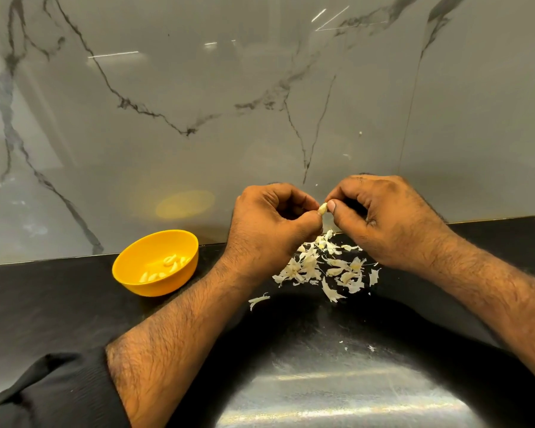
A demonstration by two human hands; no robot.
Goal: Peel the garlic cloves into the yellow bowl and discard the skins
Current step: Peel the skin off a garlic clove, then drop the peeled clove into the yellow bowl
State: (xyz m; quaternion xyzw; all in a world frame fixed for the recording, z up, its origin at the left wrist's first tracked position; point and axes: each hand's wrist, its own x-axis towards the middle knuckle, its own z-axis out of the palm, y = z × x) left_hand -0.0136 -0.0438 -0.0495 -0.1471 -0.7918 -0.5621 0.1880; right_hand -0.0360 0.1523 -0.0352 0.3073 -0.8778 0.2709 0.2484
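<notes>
Pinch garlic clove [322, 208] between left hand [271, 223] and right hand [383, 217], both grasping it above skins [325, 267]. Strip peel with thumbnail; avoid crushing. Carry bare clove left to yellow bowl [127, 274], well apart from left hand, some cloves already inside. Mind wall [198, 103] just behind hands; open surface [59, 304] toward body.

A pale garlic clove [322, 208] was held above a scattered heap of papery skins [325, 267]. Peeled cloves [164, 267] lay in the upright yellow bowl [130, 264], left of the skins.
</notes>
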